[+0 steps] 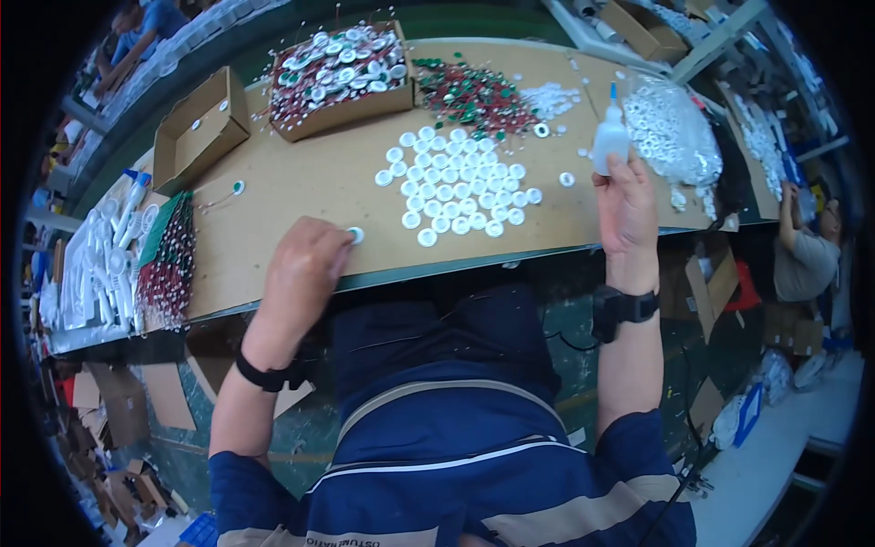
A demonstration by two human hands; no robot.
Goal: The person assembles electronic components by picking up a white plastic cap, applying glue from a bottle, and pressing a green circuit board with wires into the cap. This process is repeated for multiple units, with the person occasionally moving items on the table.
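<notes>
My right hand [625, 202] is closed around the lower part of a white squeeze bottle [612, 135] and holds it upright, its thin blue-tipped nozzle pointing up. Near the front edge of the table, my left hand [305, 263] has its fingers pinched on a small white round cap [356, 235] with a bit of green at its side. Part of that cap is hidden by the fingertips. Between my hands, a bit farther back, many white round caps [453, 190] lie spread out on the brown tabletop [301, 196].
An open box [351, 117] heaped with wired caps stands at the back, left of a pile of green discs with red wires [474, 96]. Another cardboard box [196, 137] is at left. Bagged white rings [670, 128] lie right. Two other people are farther off.
</notes>
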